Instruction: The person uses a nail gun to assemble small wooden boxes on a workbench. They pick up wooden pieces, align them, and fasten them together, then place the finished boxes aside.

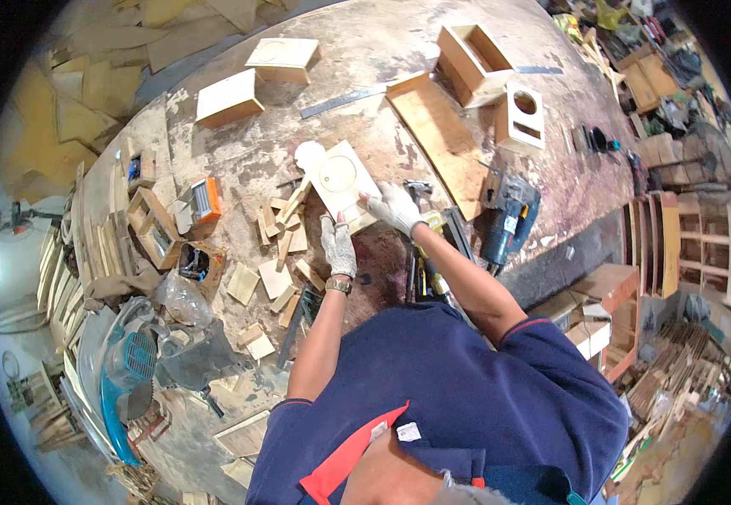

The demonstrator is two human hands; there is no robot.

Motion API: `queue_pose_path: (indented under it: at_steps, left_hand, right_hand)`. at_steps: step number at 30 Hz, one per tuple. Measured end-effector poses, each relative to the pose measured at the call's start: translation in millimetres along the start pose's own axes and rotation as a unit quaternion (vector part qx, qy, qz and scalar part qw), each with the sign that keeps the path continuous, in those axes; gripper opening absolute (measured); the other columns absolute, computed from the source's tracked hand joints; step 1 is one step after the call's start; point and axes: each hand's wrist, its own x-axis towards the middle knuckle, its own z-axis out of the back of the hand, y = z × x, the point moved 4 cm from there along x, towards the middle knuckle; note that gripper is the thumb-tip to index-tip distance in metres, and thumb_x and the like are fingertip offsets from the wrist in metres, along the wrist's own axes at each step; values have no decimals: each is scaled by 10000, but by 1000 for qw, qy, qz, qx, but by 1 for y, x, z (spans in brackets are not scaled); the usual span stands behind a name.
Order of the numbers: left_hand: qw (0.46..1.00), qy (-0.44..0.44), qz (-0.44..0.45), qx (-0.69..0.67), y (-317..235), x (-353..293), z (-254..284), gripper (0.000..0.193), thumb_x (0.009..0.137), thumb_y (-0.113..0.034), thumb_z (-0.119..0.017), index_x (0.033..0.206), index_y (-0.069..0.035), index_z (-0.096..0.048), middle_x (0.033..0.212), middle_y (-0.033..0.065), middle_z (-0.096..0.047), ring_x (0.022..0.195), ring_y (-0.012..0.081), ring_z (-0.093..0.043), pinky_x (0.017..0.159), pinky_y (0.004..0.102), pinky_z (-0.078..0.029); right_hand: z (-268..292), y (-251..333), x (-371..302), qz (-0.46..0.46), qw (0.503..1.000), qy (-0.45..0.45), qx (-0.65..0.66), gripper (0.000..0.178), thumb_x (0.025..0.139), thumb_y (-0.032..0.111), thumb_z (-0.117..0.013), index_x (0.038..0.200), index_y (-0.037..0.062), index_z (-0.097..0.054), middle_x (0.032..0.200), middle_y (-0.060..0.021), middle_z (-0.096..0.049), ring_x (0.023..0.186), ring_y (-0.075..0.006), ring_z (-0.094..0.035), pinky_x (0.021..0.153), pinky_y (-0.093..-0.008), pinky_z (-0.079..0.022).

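Observation:
A pale wooden panel [355, 164] with a round outline marked on it lies at a slant in front of me, over the workbench. My left hand [339, 250], in a white glove with bare fingertips, grips its near edge. At its right near corner, my gloved right hand [397, 209] holds on with bent fingers. What the fingers do beneath the panel is hidden. Wood offcuts [283, 220] lie left of the panel, and a hammer [417, 187] lies just past my right hand.
A blue jigsaw [504, 223] rests at the right, beside a long plywood board [437, 139]. Wooden boxes [476, 63] and a holed box [520, 116] stand farther back. A metal ruler [342, 101] lies mid-bench. A teal circular saw [126, 362] is at the left.

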Motion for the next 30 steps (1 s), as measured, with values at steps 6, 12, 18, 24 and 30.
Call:
queue_pose_path:
  at_steps: [6, 12, 18, 24, 30]
  left_hand:
    - [997, 52, -21, -59, -37, 9, -16, 349, 1056, -244, -583, 1310, -6, -559, 1230, 76, -636, 1081, 156, -556, 955, 312, -460]
    - [995, 88, -50, -19, -49, 63, -52, 526, 1063, -259, -593, 1467, 50, -461, 1482, 213, -525, 1398, 292, -499, 1148, 372, -410]
    - [997, 66, -30, 2, -61, 162, -46, 573, 1001, -276, -678, 1452, 19, -483, 1404, 200, -581, 1300, 303, -566, 1055, 391, -480]
    - [902, -65, -207, 372, -113, 279, -58, 711, 913, -506, -704, 1420, -34, -546, 1305, 239, -618, 1218, 414, -592, 1029, 508, -486]
    - [778, -189, -249, 544, -167, 466, -52, 718, 879, -596, -656, 1339, -54, -557, 1372, 228, -559, 1332, 441, -491, 1116, 620, -342]
  right_hand:
    - [23, 7, -18, -6, 970, -77, 232, 834, 859, 358, -827, 1515, -9, -464, 1436, -226, -602, 1299, -301, -600, 1098, -364, -449]
    - [86, 38, -20, 7, 967, -256, 15, 801, 740, 318, -878, 1444, 122, -550, 1392, -266, -552, 1286, -420, -535, 1059, -442, -463]
    - [72, 31, 13, -10, 947, -243, -211, 1062, 665, 334, -921, 1573, 186, -391, 1485, -338, -406, 1295, -484, -466, 1085, -542, -406]
    - [61, 18, 15, 11, 940, -278, -198, 1136, 616, 268, -937, 1594, 196, -363, 1506, -357, -375, 1314, -522, -446, 1094, -563, -395]
    - [59, 20, 16, 37, 923, -327, -200, 1043, 676, 266, -894, 1584, 187, -385, 1483, -372, -389, 1269, -549, -468, 1048, -599, -428]
